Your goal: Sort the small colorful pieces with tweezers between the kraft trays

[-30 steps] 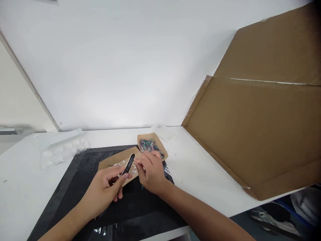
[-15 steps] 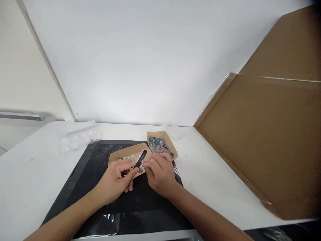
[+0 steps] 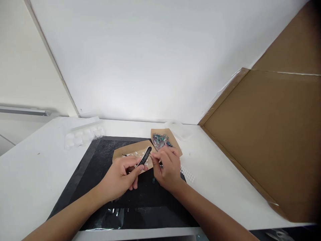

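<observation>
My left hand (image 3: 122,175) is closed around the lower end of a nail file (image 3: 145,156), black-faced and round-tipped with a pale edge. It is held tilted over a brown paper tray (image 3: 125,148) that contains small white bits. My right hand (image 3: 167,167) is beside the file's upper part, thumb and index finger pinched together. Whatever lies between those fingertips is too small or too hidden to make out. Just behind the right hand, a second paper tray (image 3: 154,131) holds many shiny teal, purple and clear pieces, partly covered by the hand.
A black mat (image 3: 100,187) lies on the white table (image 3: 220,187). A sheet of white dots (image 3: 188,174) sits right of my wrist. Clear plastic packaging (image 3: 84,135) stands back left, another clear piece (image 3: 182,131) back right. Cardboard (image 3: 263,134) walls the right side.
The view has shifted a little, moving everything slightly rightward. My right fingertips have drawn slightly away from the file, still pinched. The left hand keeps its hold on the nail file.
</observation>
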`<state>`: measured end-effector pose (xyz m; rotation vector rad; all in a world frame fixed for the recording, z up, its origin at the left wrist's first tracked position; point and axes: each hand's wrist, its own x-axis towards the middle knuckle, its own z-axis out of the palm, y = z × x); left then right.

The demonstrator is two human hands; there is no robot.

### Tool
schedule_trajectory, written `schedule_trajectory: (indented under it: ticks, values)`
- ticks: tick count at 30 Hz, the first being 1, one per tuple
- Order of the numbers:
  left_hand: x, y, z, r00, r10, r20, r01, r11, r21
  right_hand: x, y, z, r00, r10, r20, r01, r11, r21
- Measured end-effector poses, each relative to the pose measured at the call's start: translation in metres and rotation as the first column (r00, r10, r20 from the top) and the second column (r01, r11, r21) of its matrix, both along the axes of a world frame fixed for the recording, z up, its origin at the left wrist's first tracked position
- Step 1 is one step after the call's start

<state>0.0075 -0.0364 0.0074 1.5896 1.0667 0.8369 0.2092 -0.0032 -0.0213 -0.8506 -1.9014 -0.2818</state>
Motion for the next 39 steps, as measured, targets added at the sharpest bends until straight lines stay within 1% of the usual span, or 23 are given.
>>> schedule_trajectory:
  ticks: [2, 5, 7, 10, 13, 15, 19, 22, 24, 28, 30, 33, 37, 39]
  values:
    - [0.0, 0.0, 0.001, 1.0, 0.001, 0.005, -0.001, 1.0, -0.011, 0.0, 0.001, 0.0, 1.0, 0.031, -0.002, -0.031, 1.0, -0.004]
    - [0.001, 0.001, 0.002, 1.0, -0.003, -0.003, 0.003, 1.0, -0.013, -0.001, 0.001, 0.0, 0.993, 0.098, 0.071, -0.096, 0.995, -0.031]
    - [0.001, 0.001, 0.003, 1.0, -0.004, 0.012, 0.005, 1.0, -0.024, -0.001, 0.001, 0.0, 0.994, 0.077, 0.079, -0.075, 0.997, -0.026]
    - [0.001, 0.001, 0.004, 0.999, 0.002, 0.032, -0.001, 0.999, -0.037, 0.0, 0.002, 0.002, 0.999, 0.04, 0.022, -0.04, 0.999, -0.015]
    - [0.002, 0.001, 0.004, 0.999, -0.017, 0.033, 0.018, 0.999, -0.048, 0.001, 0.002, 0.003, 0.99, 0.123, 0.063, -0.119, 0.991, -0.062]
    - [0.001, 0.002, 0.002, 0.999, -0.034, 0.038, 0.036, 0.998, -0.052, 0.001, 0.001, 0.004, 0.984, 0.149, 0.098, -0.141, 0.986, -0.084]
    - [0.0, 0.004, -0.001, 0.999, -0.02, 0.046, 0.021, 1.0, -0.017, 0.0, 0.003, 0.005, 0.995, 0.073, 0.065, -0.069, 0.996, -0.053]
    - [0.0, 0.003, -0.002, 0.999, -0.02, 0.037, 0.021, 1.0, -0.017, 0.002, 0.004, 0.005, 0.986, 0.133, 0.098, -0.128, 0.99, -0.058]
    - [0.002, 0.003, 0.0, 0.999, -0.024, 0.039, 0.026, 0.999, -0.043, 0.004, 0.006, 0.004, 0.979, 0.165, 0.119, -0.159, 0.985, -0.063]
    - [0.004, 0.002, 0.002, 0.997, 0.001, 0.075, 0.005, 0.997, -0.081, 0.006, 0.008, 0.007, 0.994, 0.095, 0.051, -0.093, 0.995, -0.039]
    - [0.004, 0.001, 0.002, 0.997, 0.006, 0.082, 0.001, 0.997, -0.082, 0.006, 0.007, 0.009, 0.992, 0.117, 0.053, -0.114, 0.992, -0.058]
    - [0.002, 0.0, 0.0, 0.998, -0.013, 0.06, 0.017, 0.998, -0.067, 0.005, 0.004, 0.01, 0.978, 0.177, 0.113, -0.164, 0.98, -0.109]
    - [0.0, 0.0, -0.002, 1.0, -0.017, 0.025, 0.017, 0.999, -0.026, 0.005, 0.005, 0.012, 0.991, 0.115, 0.071, -0.11, 0.991, -0.073]
    - [0.001, 0.001, -0.003, 1.0, -0.007, 0.02, 0.008, 1.0, -0.029, 0.007, 0.008, 0.012, 0.99, 0.126, 0.068, -0.12, 0.989, -0.084]
